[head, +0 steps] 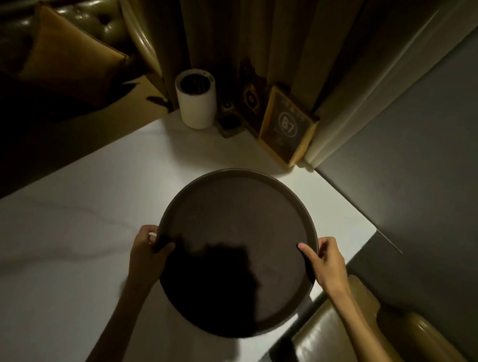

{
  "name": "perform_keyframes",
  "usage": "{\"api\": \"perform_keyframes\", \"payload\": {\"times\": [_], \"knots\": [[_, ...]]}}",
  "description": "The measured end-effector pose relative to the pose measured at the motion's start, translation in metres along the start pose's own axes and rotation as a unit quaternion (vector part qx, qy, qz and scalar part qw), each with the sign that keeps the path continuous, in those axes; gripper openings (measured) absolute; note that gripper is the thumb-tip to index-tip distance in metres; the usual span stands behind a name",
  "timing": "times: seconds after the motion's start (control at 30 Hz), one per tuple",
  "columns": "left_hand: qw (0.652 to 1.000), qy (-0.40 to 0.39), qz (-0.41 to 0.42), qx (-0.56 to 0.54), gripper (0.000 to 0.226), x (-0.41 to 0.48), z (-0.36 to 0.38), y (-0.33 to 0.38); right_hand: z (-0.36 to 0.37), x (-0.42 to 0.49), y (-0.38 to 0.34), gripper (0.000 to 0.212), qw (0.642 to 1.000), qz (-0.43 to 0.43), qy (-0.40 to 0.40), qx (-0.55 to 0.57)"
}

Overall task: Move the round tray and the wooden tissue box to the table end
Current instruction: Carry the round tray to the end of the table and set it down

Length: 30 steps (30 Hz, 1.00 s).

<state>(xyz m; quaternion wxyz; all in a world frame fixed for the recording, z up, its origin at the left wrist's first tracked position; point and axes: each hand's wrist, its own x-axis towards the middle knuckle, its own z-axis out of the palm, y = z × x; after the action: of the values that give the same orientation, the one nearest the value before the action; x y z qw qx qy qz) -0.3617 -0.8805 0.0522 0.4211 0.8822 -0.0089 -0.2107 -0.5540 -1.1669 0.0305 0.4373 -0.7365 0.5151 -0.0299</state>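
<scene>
The tray (238, 251), round, dark brown and with a low raised rim, lay over the near right part of the white tabletop (67, 242), its near right edge reaching past the tabletop's right edge. Whether it rested on the surface or was lifted slightly could not be told. The left hand (146, 248) gripped the tray's left rim, thumb laid over the rim onto the inner face and fingers curled beneath or behind it. The right hand (327, 261) gripped the right rim in like manner, thumb on the inner face and fingers wrapped around the outside. Both forearms entered from the near edge of the view. A dark shadow covered the near left portion of the tray's face. The tray carried nothing. At the far end of the tabletop, against a curtain (237, 45), stood a white cylinder (197, 101) with a dark opening, a small dark holder (229, 118) just to its right, and a wooden box (287, 125) with a dark face marked "B7", tilted and leaning back at the far right corner. The box was well apart from the tray. Olive padded seating (75, 26) was seen at far left, and a similar seat (335, 333) at near right beside the tabletop. A grey wall (423, 133) ran along the right side.
</scene>
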Motion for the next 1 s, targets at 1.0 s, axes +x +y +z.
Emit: {"api": "perform_keyframes", "payload": {"times": [1.0], "knots": [[0.967,0.119,0.154,0.165,0.035,0.247,0.109,-0.042,0.138,0.177,0.006,0.04,0.985,-0.093,0.101,-0.107]]}}
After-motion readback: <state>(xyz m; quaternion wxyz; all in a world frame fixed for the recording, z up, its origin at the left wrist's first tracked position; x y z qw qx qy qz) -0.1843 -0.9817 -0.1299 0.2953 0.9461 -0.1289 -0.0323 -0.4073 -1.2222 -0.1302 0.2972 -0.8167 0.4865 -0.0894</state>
